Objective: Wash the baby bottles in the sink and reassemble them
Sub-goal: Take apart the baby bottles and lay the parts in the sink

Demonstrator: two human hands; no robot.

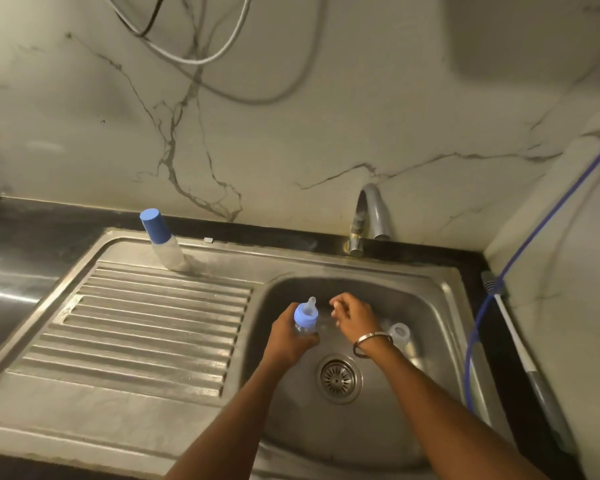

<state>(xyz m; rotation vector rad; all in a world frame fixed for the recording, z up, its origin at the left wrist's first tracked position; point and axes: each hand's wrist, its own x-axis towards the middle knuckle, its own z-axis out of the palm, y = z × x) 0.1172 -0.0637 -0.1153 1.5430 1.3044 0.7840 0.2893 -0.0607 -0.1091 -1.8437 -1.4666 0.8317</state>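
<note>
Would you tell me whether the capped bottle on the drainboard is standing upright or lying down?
Upright: the capped bottle stands on its base at the back of the drainboard, blue cap on top.

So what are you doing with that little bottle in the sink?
A person is washing baby bottles. The left hand holds a small bottle with a blue collar and teat over the sink. The right hand is just beside it, holding nothing I can see. Another bottle lies in the basin, and a blue-capped bottle stands on the drainboard.
</note>
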